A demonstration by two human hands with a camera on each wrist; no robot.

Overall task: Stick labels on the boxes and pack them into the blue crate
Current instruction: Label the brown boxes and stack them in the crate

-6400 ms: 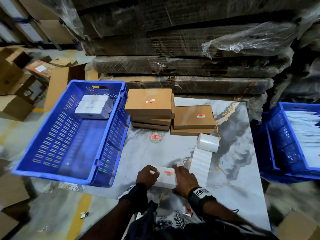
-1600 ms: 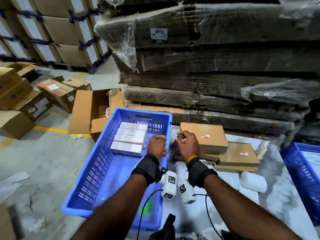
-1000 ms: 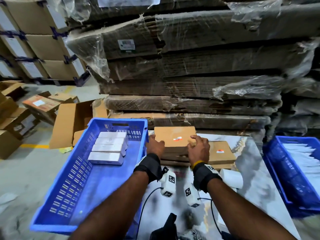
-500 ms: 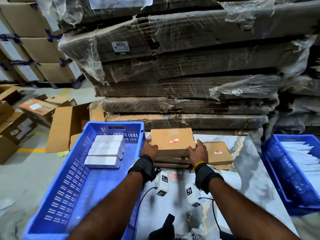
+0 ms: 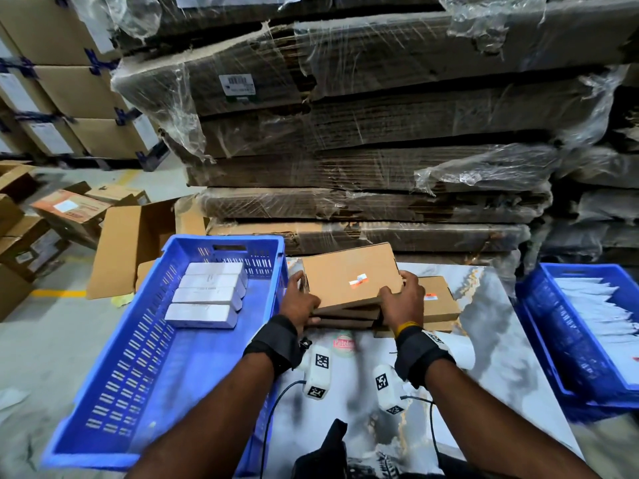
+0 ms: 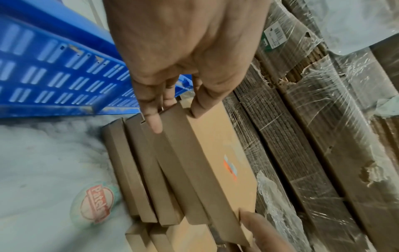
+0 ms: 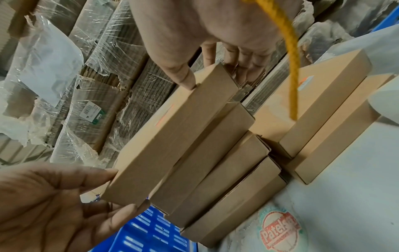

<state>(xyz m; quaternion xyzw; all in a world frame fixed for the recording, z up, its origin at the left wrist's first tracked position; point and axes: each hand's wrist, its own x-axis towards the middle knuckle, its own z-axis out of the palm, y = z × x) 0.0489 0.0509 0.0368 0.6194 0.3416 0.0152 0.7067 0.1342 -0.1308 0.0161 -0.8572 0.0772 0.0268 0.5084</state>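
Note:
A flat brown box (image 5: pixel 349 274) with an orange-and-white label (image 5: pixel 358 280) tops a stack of brown boxes (image 5: pixel 345 319) on the marble table (image 5: pixel 484 340). It sits tilted, raised off the stack. My left hand (image 5: pixel 299 300) grips its near left corner, thumb on top (image 6: pixel 196 105). My right hand (image 5: pixel 403 299) grips the near right corner (image 7: pixel 183 76). The blue crate (image 5: pixel 138 357) on the left holds several white boxes (image 5: pixel 207 295) at its far end.
A second, lower stack of labelled brown boxes (image 5: pixel 439 302) lies just right of my hands. A white label roll (image 5: pixel 460 350) shows behind my right wrist. Another blue crate (image 5: pixel 553 340) with white sheets stands at the right. Wrapped cardboard bundles (image 5: pixel 380 167) wall off the back.
Both hands came from the crate to the brown stack and took the top box by its near corners. It lay flat half a second ago; now it is tilted up off the stack.

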